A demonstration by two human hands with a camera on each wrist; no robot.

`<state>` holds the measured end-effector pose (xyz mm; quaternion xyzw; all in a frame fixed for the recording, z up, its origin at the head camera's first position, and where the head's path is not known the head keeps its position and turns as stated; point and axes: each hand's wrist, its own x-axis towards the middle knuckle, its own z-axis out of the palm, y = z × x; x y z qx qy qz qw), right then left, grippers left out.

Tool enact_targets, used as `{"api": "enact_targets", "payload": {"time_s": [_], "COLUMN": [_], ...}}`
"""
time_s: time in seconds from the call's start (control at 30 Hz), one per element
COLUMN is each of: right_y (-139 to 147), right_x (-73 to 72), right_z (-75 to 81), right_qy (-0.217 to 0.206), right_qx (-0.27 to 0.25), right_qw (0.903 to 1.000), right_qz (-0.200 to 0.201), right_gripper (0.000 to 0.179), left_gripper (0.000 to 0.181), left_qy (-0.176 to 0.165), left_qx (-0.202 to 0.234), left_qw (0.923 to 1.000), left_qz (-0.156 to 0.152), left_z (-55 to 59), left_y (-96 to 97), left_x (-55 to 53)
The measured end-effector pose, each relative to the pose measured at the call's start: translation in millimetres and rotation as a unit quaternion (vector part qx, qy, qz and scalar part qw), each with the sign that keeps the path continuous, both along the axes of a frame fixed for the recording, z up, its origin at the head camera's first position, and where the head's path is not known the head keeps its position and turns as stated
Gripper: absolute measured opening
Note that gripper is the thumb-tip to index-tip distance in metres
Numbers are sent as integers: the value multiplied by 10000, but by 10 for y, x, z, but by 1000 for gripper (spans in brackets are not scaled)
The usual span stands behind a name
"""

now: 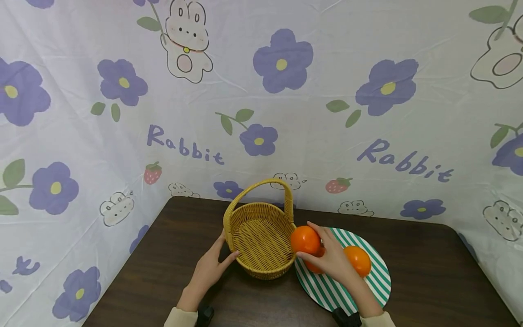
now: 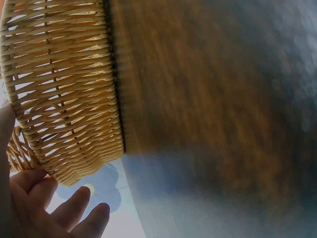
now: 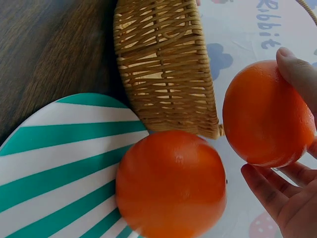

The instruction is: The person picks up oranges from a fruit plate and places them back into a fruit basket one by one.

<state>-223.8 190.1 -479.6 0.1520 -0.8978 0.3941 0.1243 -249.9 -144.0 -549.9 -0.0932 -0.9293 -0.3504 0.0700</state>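
Note:
A yellow wicker basket (image 1: 261, 273) with a tall arched handle stands on the table, nothing inside it. My left hand (image 1: 207, 269) grips its left rim, thumb on the edge and fingers along the outer side. In the left wrist view the woven wall (image 2: 64, 89) fills the upper left. My right hand (image 1: 334, 258) holds an orange (image 1: 304, 239) between thumb and fingers, raised near the basket's right rim. In the right wrist view, the held orange (image 3: 267, 114) is apart from another orange (image 3: 171, 183). That second one is partly hidden under my hand in the head view.
A round plate (image 1: 327, 293) with green and white stripes lies right of the basket. One more orange (image 1: 357, 261) sits on it, right of my right hand. Behind the dark wooden table (image 1: 425, 268) hangs a cloth (image 1: 318, 136) printed with flowers and rabbits.

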Motion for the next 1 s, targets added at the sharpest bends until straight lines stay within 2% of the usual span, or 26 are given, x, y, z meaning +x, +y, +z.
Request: {"api": "enact_targets", "payload": {"time_s": [0.27,0.5,0.7,1.0], "right_y": [-98,-168,-224,-267], "right_x": [-53,-119,-160,-217], "right_z": [21,-13,-25,-44], "right_qy": [-79,61,-19,85], "right_qx": [147,209,126,245], "right_qw": [9999,9997,9998,9996], "right_qz": [-24,99,183,118], "right_gripper": [81,81,82,82], "left_gripper": [77,78,78,78], "left_qy": [-7,-6,-3,-25], "left_qx": [8,1,14,-25], "left_qw": [10000,10000,10000,10000], "left_qz": [25,34,24,59], "left_z": [-22,-19,2,0], "left_y": [-3,-2,-1,2], "left_x": [-10,0,14,13]}}
